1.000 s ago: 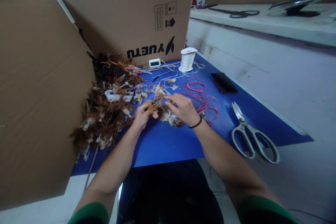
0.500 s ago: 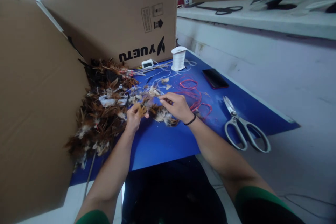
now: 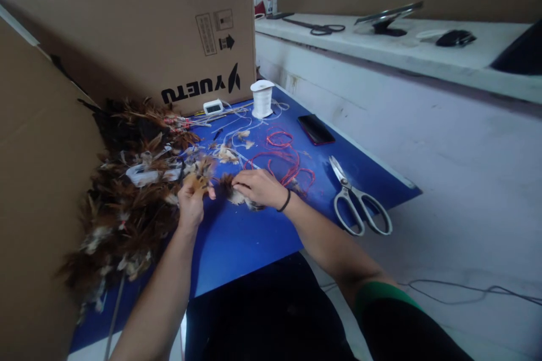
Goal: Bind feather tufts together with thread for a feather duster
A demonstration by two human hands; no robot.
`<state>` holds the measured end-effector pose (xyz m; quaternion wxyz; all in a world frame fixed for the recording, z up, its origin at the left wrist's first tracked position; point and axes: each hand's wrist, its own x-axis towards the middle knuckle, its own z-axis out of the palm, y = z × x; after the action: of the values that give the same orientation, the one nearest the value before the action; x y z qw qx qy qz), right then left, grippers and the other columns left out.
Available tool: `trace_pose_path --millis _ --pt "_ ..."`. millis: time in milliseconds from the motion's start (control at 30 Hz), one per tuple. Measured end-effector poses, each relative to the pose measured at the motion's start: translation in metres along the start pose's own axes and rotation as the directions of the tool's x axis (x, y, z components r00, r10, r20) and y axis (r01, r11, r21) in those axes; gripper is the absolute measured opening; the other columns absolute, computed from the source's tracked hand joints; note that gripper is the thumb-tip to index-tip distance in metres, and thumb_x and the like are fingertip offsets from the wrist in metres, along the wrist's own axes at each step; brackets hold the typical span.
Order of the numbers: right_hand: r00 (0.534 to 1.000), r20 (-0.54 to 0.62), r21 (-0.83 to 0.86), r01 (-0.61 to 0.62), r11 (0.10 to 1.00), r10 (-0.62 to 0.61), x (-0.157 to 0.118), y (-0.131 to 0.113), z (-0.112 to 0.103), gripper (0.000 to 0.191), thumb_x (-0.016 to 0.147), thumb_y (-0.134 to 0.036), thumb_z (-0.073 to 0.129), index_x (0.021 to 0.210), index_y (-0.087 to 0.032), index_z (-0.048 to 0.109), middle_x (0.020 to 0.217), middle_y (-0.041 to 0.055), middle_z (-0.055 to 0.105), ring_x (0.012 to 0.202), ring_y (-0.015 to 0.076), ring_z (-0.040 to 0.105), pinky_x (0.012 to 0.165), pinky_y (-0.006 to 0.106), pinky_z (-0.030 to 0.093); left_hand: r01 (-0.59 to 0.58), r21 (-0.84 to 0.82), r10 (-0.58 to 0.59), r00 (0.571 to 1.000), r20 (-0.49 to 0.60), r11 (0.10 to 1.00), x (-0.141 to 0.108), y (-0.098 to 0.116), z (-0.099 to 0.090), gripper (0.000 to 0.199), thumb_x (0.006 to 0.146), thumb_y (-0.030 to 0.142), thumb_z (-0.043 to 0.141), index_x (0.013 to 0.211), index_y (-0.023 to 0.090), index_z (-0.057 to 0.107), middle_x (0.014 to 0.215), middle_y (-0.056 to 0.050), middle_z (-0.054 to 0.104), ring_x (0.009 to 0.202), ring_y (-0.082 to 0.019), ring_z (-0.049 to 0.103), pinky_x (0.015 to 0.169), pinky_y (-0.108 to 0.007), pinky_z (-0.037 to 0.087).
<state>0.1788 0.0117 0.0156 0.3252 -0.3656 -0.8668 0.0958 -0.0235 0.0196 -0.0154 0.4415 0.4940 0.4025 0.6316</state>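
My left hand (image 3: 191, 203) is closed around a small bunch of tan and brown feathers (image 3: 202, 172), held just above the blue table (image 3: 237, 254). Slightly to its right, my right hand (image 3: 263, 187) has its fingers pinched together on dark brown feathers (image 3: 226, 182) at the table. Pale, fluffy feathers (image 3: 235, 198) lie partly under that hand. Left of both hands spreads a large heap of brown feathers (image 3: 139, 208), with a white plastic strip (image 3: 146, 175) on top. Loose red string (image 3: 292, 161) is coiled beyond my right hand.
Scissors (image 3: 358, 197) lie near the table's right edge, a dark phone (image 3: 316, 129) behind them. A white spool (image 3: 262, 100) and a small white digital device (image 3: 213, 106) stand at the back. Cardboard (image 3: 127, 28) walls the left and back. A ledge (image 3: 406, 42) runs along the right.
My right hand has moved down to the feathers on the table and now pinches dark brown ones. My left hand still holds its bunch. The view has turned to the right.
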Motion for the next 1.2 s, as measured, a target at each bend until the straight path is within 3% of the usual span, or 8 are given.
trace_pose_path --millis 167,267,433,667,800,900,1033,1200 --pt "0.947 -0.204 0.004 -0.252 0.968 0.247 -0.024 0.027 -0.043 0.014 0.083 -0.016 0.053 0.085 -0.018 0.066 0.083 0.0016 0.069 0.073 0.0117 0.061 0.068 0.023 0.044 0.055 -0.055 -0.058 0.997 -0.045 0.997 0.002 0.003 0.003 0.015 0.066 0.025 0.069 0.069 0.015 0.058 0.064 0.002 0.059 0.044 -0.006 0.050 0.043 -0.020 0.043" --pt "0.904 -0.220 -0.127 -0.398 0.908 0.366 -0.042 0.047 -0.067 0.013 0.078 -0.014 0.056 0.082 -0.018 0.067 0.077 0.0022 0.068 0.067 0.0140 0.060 0.064 0.026 0.043 0.113 -0.074 -0.118 0.991 -0.058 0.991 0.001 0.004 0.005 0.019 0.065 0.027 0.070 0.071 0.014 0.058 0.062 0.002 0.058 0.043 -0.006 0.049 0.042 -0.019 0.042" --pt "0.872 -0.212 -0.260 -0.486 0.834 0.442 -0.055 0.055 -0.086 0.014 0.076 -0.014 0.056 0.083 -0.018 0.067 0.076 0.0037 0.069 0.066 0.0155 0.060 0.063 0.026 0.042 0.158 -0.116 -0.165 0.985 -0.050 0.981 -0.002 0.003 0.007 0.022 0.065 0.029 0.072 0.072 0.013 0.057 0.061 0.001 0.058 0.043 -0.006 0.050 0.041 -0.019 0.041" --pt "0.832 -0.081 -0.488 -0.514 0.706 0.549 -0.071 0.048 -0.098 0.016 0.081 -0.023 0.054 0.092 -0.018 0.066 0.086 0.0064 0.068 0.078 0.0184 0.061 0.066 0.027 0.041 0.165 -0.147 -0.177 0.982 -0.073 0.975 -0.001 0.003 0.004 0.026 0.064 0.030 0.073 0.070 0.013 0.056 0.060 0.001 0.057 0.042 -0.006 0.049 0.041 -0.019 0.039" --pt "0.779 -0.121 -0.699 -0.507 0.504 0.616 -0.108 0.041 -0.100 0.028 0.083 -0.032 0.055 0.105 -0.016 0.063 0.091 0.0109 0.065 0.085 0.0249 0.059 0.072 0.033 0.042 0.185 -0.139 -0.196 0.978 -0.069 0.973 -0.002 0.007 0.006 0.025 0.065 0.030 0.072 0.068 0.013 0.055 0.058 0.001 0.056 0.042 -0.006 0.048 0.041 -0.019 0.038" --pt "0.709 -0.194 -0.717 -0.574 0.395 0.678 -0.140 0.036 -0.091 0.040 0.084 -0.043 0.052 0.116 -0.019 0.057 0.105 0.0118 0.062 0.094 0.0301 0.056 0.074 0.039 0.043 0.211 -0.126 -0.219 0.974 -0.057 0.969 -0.005 0.009 0.009 0.025 0.064 0.030 0.073 0.069 0.012 0.056 0.058 0.001 0.056 0.042 -0.006 0.048 0.041 -0.019 0.038" --pt "0.679 -0.255 -0.633 -0.655 0.412 0.688 -0.167 0.038 -0.074 0.042 0.091 -0.038 0.040 0.128 -0.019 0.048 0.119 0.0114 0.059 0.108 0.0280 0.054 0.089 0.045 0.042 0.225 -0.128 -0.233 0.972 -0.044 0.966 -0.007 0.009 0.012 0.025 0.064 0.030 0.073 0.070 0.012 0.056 0.060 0.000 0.058 0.043 -0.007 0.050 0.042 -0.019 0.040" --pt "0.736 -0.287 -0.560 -0.649 0.515 0.613 -0.172 0.059 -0.072 0.038 0.090 -0.019 0.035 0.125 -0.016 0.051 0.120 0.0124 0.059 0.110 0.0253 0.056 0.096 0.046 0.041 0.226 -0.127 -0.233 0.972 -0.038 0.966 -0.008 0.009 0.014 0.027 0.063 0.030 0.074 0.071 0.012 0.056 0.061 0.000 0.058 0.044 -0.007 0.050 0.041 -0.019 0.040"
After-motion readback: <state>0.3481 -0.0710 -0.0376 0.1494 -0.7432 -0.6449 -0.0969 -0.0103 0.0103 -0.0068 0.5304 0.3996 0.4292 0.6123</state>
